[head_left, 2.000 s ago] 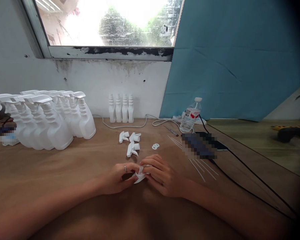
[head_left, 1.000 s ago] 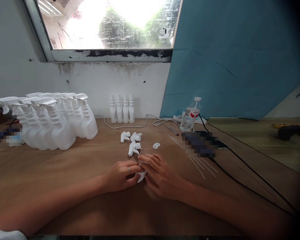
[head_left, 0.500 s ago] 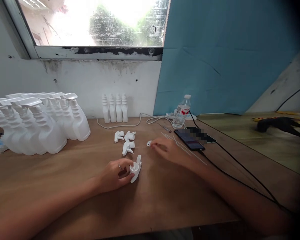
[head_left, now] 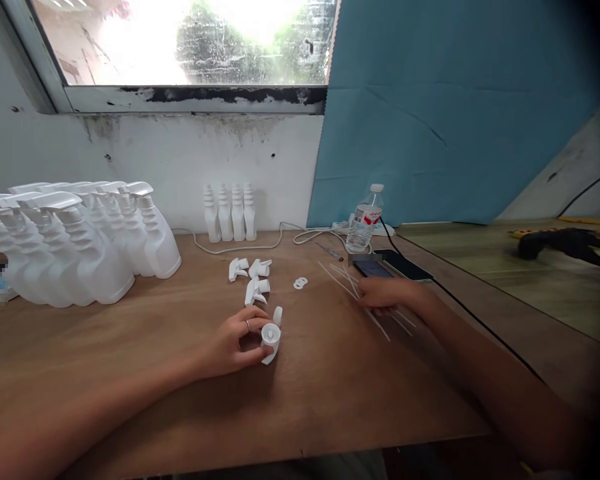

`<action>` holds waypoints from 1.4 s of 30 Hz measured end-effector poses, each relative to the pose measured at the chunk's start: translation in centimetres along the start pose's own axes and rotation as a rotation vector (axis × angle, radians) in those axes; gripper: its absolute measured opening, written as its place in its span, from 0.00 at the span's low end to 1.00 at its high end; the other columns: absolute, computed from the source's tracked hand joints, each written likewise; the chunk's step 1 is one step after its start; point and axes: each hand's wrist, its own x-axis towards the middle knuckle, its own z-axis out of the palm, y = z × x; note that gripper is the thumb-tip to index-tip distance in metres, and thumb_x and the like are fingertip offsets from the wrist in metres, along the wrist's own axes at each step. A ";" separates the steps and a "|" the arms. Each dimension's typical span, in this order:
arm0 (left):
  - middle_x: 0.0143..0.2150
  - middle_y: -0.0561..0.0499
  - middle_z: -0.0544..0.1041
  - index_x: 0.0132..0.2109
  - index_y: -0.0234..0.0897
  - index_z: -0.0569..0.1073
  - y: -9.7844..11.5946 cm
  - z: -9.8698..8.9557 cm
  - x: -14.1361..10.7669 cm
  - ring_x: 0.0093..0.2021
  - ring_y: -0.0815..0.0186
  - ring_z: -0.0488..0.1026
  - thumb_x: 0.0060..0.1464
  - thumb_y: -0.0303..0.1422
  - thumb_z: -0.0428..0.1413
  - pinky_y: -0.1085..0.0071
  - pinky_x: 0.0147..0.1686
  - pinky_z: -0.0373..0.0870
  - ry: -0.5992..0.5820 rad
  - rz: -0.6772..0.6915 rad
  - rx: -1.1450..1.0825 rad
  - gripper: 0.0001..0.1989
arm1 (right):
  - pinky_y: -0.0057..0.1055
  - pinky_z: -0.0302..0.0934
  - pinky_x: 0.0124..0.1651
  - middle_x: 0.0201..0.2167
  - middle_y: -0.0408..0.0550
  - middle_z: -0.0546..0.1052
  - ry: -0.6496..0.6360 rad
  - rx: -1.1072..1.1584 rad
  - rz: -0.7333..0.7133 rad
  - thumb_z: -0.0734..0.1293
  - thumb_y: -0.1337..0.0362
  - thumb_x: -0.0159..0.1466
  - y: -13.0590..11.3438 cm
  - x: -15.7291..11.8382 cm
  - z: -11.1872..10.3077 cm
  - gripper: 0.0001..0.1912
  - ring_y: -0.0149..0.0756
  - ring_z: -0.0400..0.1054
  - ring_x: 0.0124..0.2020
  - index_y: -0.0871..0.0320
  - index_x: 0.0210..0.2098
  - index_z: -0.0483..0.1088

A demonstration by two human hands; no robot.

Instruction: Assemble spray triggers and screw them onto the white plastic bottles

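My left hand [head_left: 243, 339] holds a white trigger sprayer head [head_left: 271, 337] between thumb and fingers, its round collar opening facing up. My right hand [head_left: 383, 293] is closed at the thin white dip tubes [head_left: 337, 275], fingers pinched on one of them; the fingertips are partly hidden. Flat white ring gaskets [head_left: 301, 283] lie on the table between my hands. Beyond my left hand lie three more white trigger sprayer heads [head_left: 257, 291].
White spray bottles [head_left: 100, 257] stand packed at the left, with several slimmer ones [head_left: 237, 213] by the wall. A water bottle [head_left: 364, 220], a pen-like tool [head_left: 333, 252], two phones [head_left: 405, 265] and cables [head_left: 485, 321] occupy the table's right rear.
My right hand has left the ring gaskets and moved right to the dip tubes, some of which have shifted. The sprayer head has turned slightly in my left hand, its collar more upright.
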 end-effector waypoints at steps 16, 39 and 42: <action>0.47 0.45 0.69 0.46 0.35 0.74 0.3 0.3 0.4 0.44 0.64 0.69 0.56 0.34 0.56 0.71 0.48 0.65 -0.004 -0.050 -0.033 0.12 | 0.33 0.68 0.37 0.34 0.46 0.74 0.301 1.054 -0.994 0.69 0.60 0.60 -6.3 -2.6 2.2 0.11 0.33 0.73 0.31 0.58 0.37 0.65; 0.48 0.43 0.69 0.49 0.35 0.74 0.4 0.4 0.4 0.46 0.63 0.70 0.55 0.34 0.57 0.69 0.50 0.66 0.001 -0.033 -0.039 0.14 | 0.31 0.65 0.40 0.35 0.46 0.71 0.319 0.972 -1.202 0.62 0.62 0.67 -10.0 -4.3 6.1 0.07 0.30 0.69 0.33 0.58 0.38 0.69; 0.48 0.43 0.69 0.49 0.35 0.74 0.4 0.4 0.4 0.47 0.63 0.70 0.55 0.33 0.57 0.68 0.51 0.66 0.004 -0.032 -0.048 0.15 | 0.29 0.63 0.39 0.34 0.46 0.72 0.399 0.836 -1.175 0.63 0.61 0.66 -10.2 -4.1 6.1 0.08 0.30 0.68 0.34 0.58 0.37 0.71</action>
